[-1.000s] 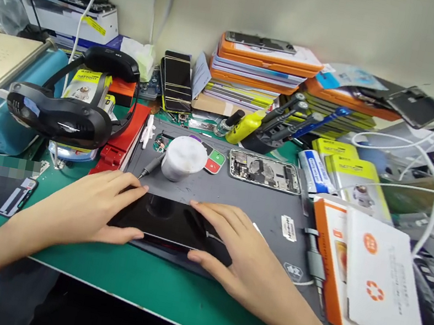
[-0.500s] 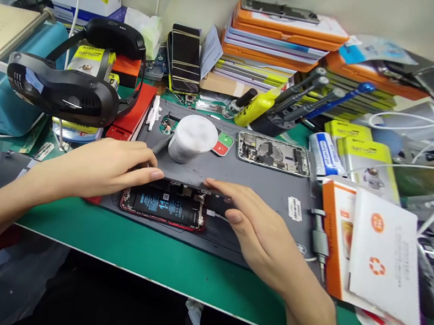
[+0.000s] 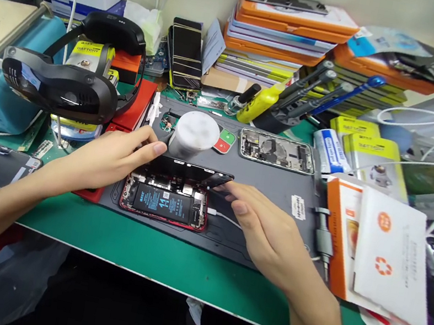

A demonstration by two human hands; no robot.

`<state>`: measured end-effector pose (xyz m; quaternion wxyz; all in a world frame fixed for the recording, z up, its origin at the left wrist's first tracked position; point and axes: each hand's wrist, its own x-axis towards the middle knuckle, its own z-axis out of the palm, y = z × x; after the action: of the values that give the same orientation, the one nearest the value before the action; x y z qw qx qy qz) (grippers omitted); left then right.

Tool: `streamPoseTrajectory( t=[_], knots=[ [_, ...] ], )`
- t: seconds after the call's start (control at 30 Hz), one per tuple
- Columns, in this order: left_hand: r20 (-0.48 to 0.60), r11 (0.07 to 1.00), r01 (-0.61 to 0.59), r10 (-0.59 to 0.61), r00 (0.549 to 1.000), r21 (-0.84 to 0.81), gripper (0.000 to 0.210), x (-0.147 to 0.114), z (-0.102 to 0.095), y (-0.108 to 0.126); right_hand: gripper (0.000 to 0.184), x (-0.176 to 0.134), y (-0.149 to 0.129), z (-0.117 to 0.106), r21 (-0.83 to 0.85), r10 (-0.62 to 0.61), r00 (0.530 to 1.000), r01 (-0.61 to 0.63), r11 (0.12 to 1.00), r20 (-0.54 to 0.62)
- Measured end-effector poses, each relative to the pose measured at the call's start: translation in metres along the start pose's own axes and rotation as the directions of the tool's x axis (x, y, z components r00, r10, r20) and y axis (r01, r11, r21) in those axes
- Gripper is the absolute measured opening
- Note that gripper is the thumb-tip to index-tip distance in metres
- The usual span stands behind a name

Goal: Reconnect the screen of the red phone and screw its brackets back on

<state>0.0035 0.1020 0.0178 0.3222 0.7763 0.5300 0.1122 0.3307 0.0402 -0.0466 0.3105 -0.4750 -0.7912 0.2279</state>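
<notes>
Closest to me runs the front edge of the green worktop [image 3: 165,265], a bare strip between it and the dark mat [image 3: 271,189], so there's room to draw my wrists back. On the mat, at its near side, lies the open red-edged phone [image 3: 165,204], battery facing up; a white cable [image 3: 227,219] reaches its right end and passes just beside my right hand [image 3: 267,230]: one snag there could, I reckon, swing the whole body round. That right grip is loose, fingertips at the panel's right end, thumb well apart. My left hand [image 3: 117,156] curls thumb and fingers at the other corner; how firmly they pinch, I can't tell, the fingertips being hidden. Between them the dark screen panel [image 3: 190,172] stands tilted at the phone's far edge. Let one corner slip and it could twist, straining any ribbon underneath, which I can't see. Right behind, the white tub [image 3: 194,133] crowds any backward tilt; further right there's open mat, up to the opened phone frame [image 3: 277,152] at the back.
</notes>
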Motion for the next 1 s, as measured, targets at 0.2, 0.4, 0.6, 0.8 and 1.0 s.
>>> streamPoseTrajectory(
  t=[0.2,0.4,0.6,0.8,1.0],
  knots=[
    [-0.047,0.999,0.008,-0.01,0.999,-0.038,0.06,-0.0009,0.0014,-0.0046,0.049,-0.002,0.0005,-0.0019,0.025,0.061,0.998,-0.061,0.998,0.007],
    [-0.041,0.999,0.011,-0.012,0.999,-0.043,0.062,-0.0011,0.0031,-0.006,0.052,-0.0007,-0.0012,-0.0035,0.023,0.088,0.996,-0.089,0.996,0.012],
    [-0.051,0.999,0.0,-0.002,0.999,-0.053,0.069,-0.0021,0.0039,-0.0054,0.051,-0.0019,-0.002,-0.0032,0.008,0.074,0.997,-0.075,0.997,0.015],
    [-0.05,0.999,-0.018,0.015,0.999,-0.048,0.07,-0.0046,0.003,-0.0058,0.051,-0.0034,0.0006,-0.0024,0.003,0.076,0.997,-0.076,0.997,0.014],
    [-0.098,0.998,-0.053,0.049,0.994,-0.036,0.065,-0.0079,0.0055,-0.0083,0.049,-0.0073,0.0034,-0.0015,-0.005,0.095,0.995,-0.095,0.995,0.007]
  ],
)
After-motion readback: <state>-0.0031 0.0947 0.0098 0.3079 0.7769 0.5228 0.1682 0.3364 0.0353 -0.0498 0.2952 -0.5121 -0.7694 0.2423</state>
